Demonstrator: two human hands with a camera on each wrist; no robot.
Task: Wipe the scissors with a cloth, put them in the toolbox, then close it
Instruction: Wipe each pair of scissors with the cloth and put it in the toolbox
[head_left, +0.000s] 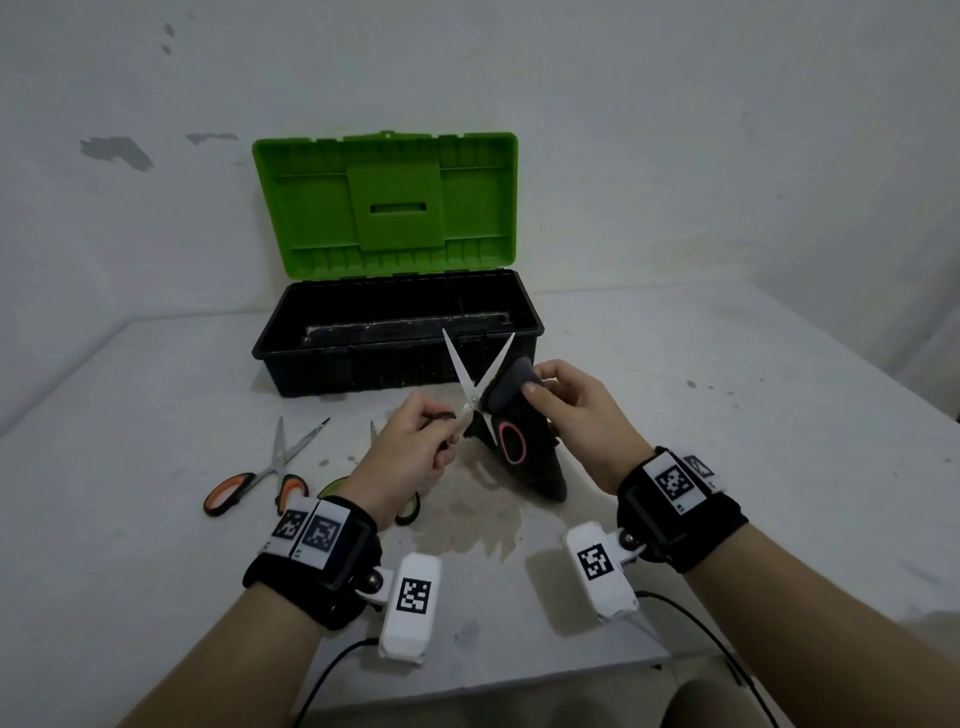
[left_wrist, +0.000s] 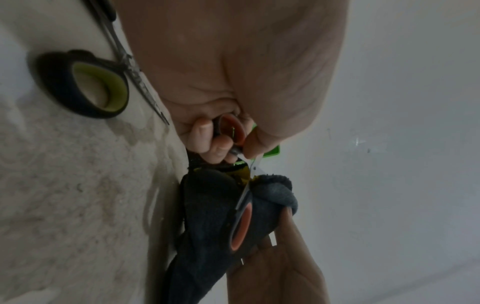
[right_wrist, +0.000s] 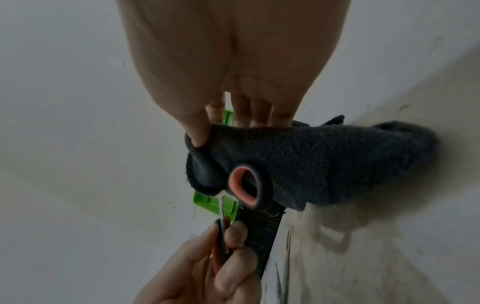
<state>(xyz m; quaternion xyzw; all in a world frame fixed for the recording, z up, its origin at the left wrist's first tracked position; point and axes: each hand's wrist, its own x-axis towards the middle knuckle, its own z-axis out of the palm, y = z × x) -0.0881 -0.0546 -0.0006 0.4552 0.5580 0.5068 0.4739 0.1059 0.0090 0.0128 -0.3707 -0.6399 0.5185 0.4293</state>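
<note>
A: Item one, the hands?
B: Left hand (head_left: 415, 447), fingers curled round one handle loop of the scissors (head_left: 480, 387), raised above the table (head_left: 727, 415). Blades spread in a V, tips up, in front of the toolbox's near wall. Right hand (head_left: 569, 400), pinching the dark grey cloth (head_left: 511, 387) against the right blade; the cloth's tail hangs to the tabletop. The free pink-lined handle loop lies against the cloth.

A: Item two, the toolbox?
B: Toolbox (head_left: 332, 358), black body, just behind the hands; green lid (head_left: 384, 205) standing upright against the wall.

A: Other stock?
B: Orange-handled scissors (head_left: 260, 478) lying open, left of the left hand. Green-handled scissors (left_wrist: 85, 84) mostly hidden under the left wrist.

A: Room to move?
B: Bare tabletop to the right as far as the table's edge; stained patch near the front edge.
</note>
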